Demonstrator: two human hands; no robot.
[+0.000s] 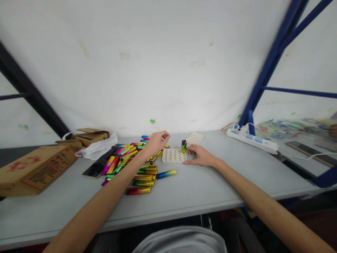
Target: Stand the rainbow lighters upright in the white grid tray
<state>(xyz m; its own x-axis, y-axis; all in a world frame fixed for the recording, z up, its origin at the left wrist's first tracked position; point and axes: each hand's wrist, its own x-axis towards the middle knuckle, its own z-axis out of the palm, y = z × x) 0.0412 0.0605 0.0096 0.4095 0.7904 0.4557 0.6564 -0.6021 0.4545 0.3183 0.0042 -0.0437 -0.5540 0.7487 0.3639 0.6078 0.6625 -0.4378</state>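
Note:
My left hand (158, 141) hovers over the right end of a heap of shiny lighters (119, 163) coloured in metallic gradients. Its fingers are loosely curled and apart, with nothing visible between them. A cream tray (172, 155) with rows of round holes lies flat on the table in front of me. One dark-and-green lighter (183, 147) stands upright at the tray's right side. There my right hand (199, 155) grips the tray's edge, thumb at the near corner and fingers close to the standing lighter. A single blue-yellow lighter (166, 174) lies nearer to me.
Behind the tray rests a second cream holed tray (195, 138). A cardboard box (37, 168), a white plastic bag (98, 149) and a flat black item (96, 167) are at left. To the right lies a white power strip (251, 140) beside a blue frame post (268, 63).

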